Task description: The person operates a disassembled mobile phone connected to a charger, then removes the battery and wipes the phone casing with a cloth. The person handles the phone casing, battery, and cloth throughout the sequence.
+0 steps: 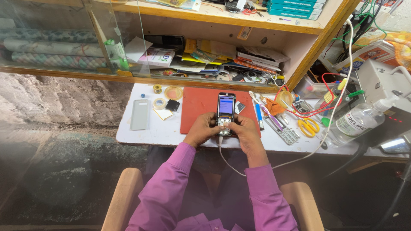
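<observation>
Both hands cradle a small dark keypad phone (pixel 225 112) with a lit screen: left hand (pixel 202 129) curls closed round its lower edge, right hand (pixel 242 128) grips the other side, thumbs at the keys. It rests over a flat red rubbery mat (pixel 197 109), steadying it, with a thin white cable (pixel 233 167) trailing from its base. Yellow-handled scissors (pixel 308 126) lie well apart.

A white worktable (pixel 147 136) carries a red mat (pixel 199 111) at its middle. To the left of the mat lie a grey phone cover (pixel 140 114), a roll of tape (pixel 159 103) and a small black square part (pixel 173 105). To its right lie yellow scissors (pixel 309 126), a keypad strip (pixel 286 134), a clear pump bottle (pixel 357 122) on its side and red wires (pixel 314 112).
</observation>
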